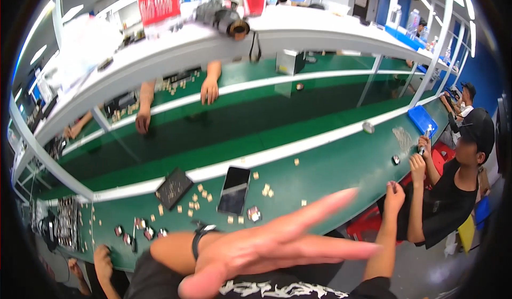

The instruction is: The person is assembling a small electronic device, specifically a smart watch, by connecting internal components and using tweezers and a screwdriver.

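My left hand, large and somewhat blurred, stretches across the lower middle with its fingers spread. It is open and holds nothing; a dark band circles its wrist. Farther right, my right hand is raised near the table's front edge with thumb and fingers pinched together. Something small and dark may be between the fingertips, but I cannot make it out. Beyond my left hand, a dark phone lies on the green table. A small round part sits near the phone, with several beige pieces scattered around.
A black flat box and several small dark-and-red parts lie at left. At right, a co-worker holds a metallic tool near a blue tray. Another person's hand is at lower left. A white shelf spans above.
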